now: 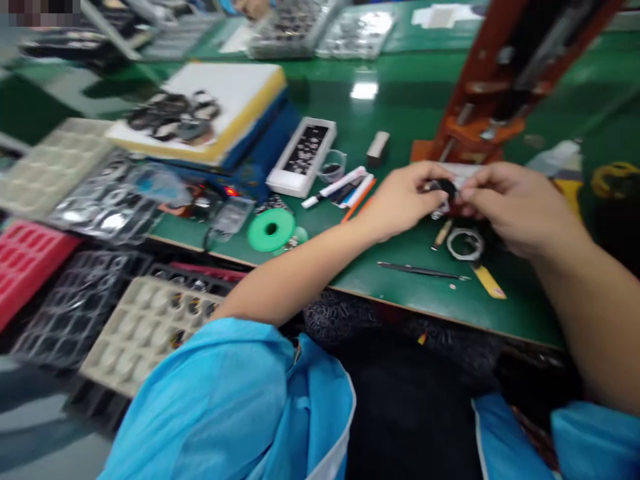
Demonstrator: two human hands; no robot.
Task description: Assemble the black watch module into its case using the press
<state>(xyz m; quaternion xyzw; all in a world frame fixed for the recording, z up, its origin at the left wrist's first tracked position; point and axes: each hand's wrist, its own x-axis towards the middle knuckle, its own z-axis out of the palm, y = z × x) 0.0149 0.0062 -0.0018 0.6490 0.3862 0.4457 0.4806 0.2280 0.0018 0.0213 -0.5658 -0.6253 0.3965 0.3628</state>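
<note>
My left hand (407,197) is closed, thumb and fingers pinching a small round black-and-silver part (443,193). Close beside it, the fingertips of my right hand (515,203) are pressed together; whatever they grip is hidden. Both hands are in front of the base of an orange-red press (480,127). Below them a silver ring-shaped case (465,245) lies on the green bench. Dark tweezers (420,270) rest nearer the edge, next to a flat yellow strip (489,281). A small wooden-handled tool (442,235) is under my left hand.
Left of my arms are a green spool (271,229), marker pens (335,187), a white tray of small parts (305,157) and a blue box with a white top (235,107). Moulded trays (145,327) stand below at the left. A yellow-and-white bottle (565,173) is by the press.
</note>
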